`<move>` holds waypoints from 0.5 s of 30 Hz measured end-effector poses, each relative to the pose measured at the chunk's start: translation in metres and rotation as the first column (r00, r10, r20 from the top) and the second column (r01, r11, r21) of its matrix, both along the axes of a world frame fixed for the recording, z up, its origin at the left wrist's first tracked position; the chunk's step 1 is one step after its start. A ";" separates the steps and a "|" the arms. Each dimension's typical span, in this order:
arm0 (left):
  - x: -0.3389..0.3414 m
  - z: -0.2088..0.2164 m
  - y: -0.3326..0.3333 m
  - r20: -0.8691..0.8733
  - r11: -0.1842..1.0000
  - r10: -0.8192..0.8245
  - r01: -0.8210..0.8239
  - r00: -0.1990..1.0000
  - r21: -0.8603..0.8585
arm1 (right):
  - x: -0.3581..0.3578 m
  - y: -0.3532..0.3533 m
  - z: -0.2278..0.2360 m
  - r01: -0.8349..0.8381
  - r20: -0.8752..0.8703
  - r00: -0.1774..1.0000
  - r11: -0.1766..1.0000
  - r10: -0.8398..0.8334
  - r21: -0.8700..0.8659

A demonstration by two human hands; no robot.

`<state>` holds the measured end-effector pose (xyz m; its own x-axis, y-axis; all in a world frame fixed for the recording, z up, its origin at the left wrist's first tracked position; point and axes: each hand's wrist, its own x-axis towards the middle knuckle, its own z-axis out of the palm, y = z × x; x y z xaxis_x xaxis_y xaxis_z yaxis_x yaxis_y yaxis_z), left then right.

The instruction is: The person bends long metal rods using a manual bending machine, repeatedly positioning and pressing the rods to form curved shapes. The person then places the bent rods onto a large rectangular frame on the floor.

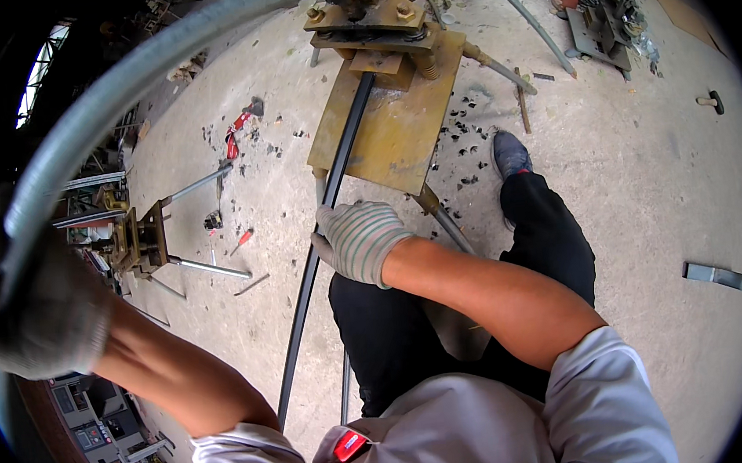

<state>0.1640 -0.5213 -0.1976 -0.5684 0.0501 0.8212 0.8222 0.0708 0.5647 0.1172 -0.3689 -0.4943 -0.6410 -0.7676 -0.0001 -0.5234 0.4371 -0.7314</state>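
Note:
My left hand, in a dark, soiled work glove, is closed around a long, curved grey metal pipe. The pipe runs up to the head of a yellow metal press on a stand. In a striped knit glove, my right hand grips a long black metal bar. The bar's far end sits at the block under the press head, over the yellow plate, and its near end slants down beside my left arm.
Another yellow stand press with splayed legs stands at left. Dark scraps litter the floor around the plate. A screwdriver and a red tool lie left; a hammer and a metal strip lie right.

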 end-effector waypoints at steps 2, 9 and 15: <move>0.034 -0.029 -0.008 0.073 0.985 0.171 -0.168 0.983 -0.042 | 0.001 -0.001 0.010 0.029 0.005 1.000 0.998 -0.029 -0.053; 0.073 -0.131 0.029 0.109 0.840 0.413 -0.424 0.904 0.339 | -0.001 -0.006 0.045 0.246 0.238 0.962 0.800 -0.133 -0.548; 0.080 -0.165 0.038 0.197 0.764 0.467 -0.506 0.862 0.401 | 0.000 -0.040 0.057 0.379 0.507 0.825 0.419 0.251 -0.825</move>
